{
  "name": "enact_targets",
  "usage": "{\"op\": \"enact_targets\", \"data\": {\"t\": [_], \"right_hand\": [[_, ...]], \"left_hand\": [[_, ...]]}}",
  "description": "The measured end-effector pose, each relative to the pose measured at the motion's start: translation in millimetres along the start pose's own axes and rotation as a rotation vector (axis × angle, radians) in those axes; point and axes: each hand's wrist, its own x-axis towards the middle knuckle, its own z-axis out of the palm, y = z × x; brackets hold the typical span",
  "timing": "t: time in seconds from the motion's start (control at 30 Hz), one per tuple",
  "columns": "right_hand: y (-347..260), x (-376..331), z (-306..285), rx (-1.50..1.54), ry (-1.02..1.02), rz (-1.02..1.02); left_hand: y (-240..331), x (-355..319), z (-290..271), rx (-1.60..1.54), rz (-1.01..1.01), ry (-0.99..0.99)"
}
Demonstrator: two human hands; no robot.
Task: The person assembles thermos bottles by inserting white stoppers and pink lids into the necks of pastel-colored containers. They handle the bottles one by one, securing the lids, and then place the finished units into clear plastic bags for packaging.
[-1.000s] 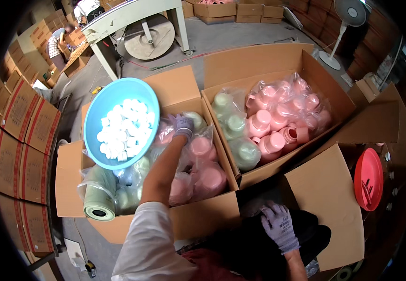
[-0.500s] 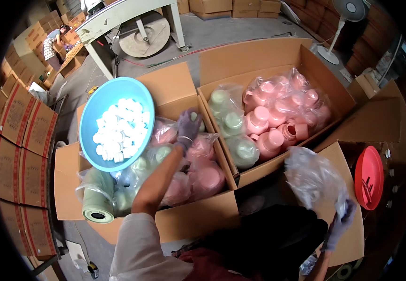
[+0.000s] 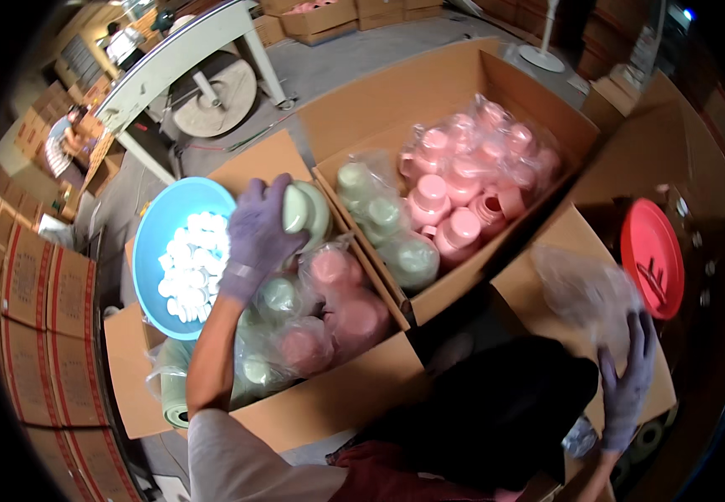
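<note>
Pale-green bottle [image 3: 315, 216] clamped in my left hand [image 3: 260, 227], blue basin [image 3: 150, 266] just left of that grip, clear bag [image 3: 584, 289] held in my right hand [image 3: 628, 389].

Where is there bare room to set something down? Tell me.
Floor lies bare between the table and right box; the red basin has room beyond its dark sticks. The right box and left box are crowded with bottles.

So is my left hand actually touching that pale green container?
Touching: the head view shows your gloved left hand gripping the pale green container, fingers curled at its upper edge and thumb against its lower side.
</note>
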Motion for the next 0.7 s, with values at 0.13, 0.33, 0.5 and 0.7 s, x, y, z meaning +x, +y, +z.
{"op": "enact_targets", "data": {"t": [0.13,0.33,0.5,0.7], "right_hand": [[-45.6,19.8,43.4,0.786,-0.090,-0.005],[-13.0,8.8,43.9,1.791,0.165,0.447],[116.9,-80.8,39.3,1.227,0.756,0.366],[162.7,-118.5,-7.8,1.049,0.548,0.114]], "left_hand": [[81.1,-42.2,-77.9,-0.241,0.374,0.204],[176.9,-131.3,-14.1,-0.992,0.680,0.186],[271.4,-126.4,-12.1,-1.881,-0.433,-1.080],[370.8,-20.4,14.3,-1.566,0.319,-0.331]]}}
